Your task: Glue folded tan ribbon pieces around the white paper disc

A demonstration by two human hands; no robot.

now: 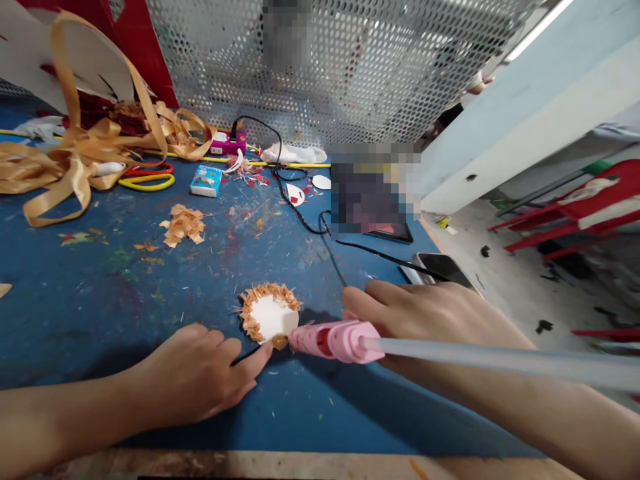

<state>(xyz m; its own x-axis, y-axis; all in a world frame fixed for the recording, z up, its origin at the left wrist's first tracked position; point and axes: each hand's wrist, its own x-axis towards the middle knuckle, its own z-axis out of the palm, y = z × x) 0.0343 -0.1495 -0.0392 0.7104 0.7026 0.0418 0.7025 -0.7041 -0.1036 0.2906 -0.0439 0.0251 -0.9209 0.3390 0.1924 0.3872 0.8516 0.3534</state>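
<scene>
The right hand's grip [415,313] is closed around a pink glue gun [345,340]; the left hand's grip [210,370] has its index fingertip at a small gold ribbon piece [280,342], though I cannot tell whether it pinches or only presses. That piece sits at about six o'clock on the rim of a white disc [273,315], flat on the blue tabletop [150,287]. Ribbon fringes most of the rim, leaving roughly three to five o'clock bare.

The gun's nozzle comes in at five o'clock, just beside the fingertip, so a small slip toward eight could burn skin, if the gun is hot. Too much glue might spread onto the white centre or stick the disc to the tabletop. The long glue stick [500,360], trailing toward three, could nudge the aim if knocked. At two o'clock, the black cable [370,251] near the right hand might snag.
</scene>
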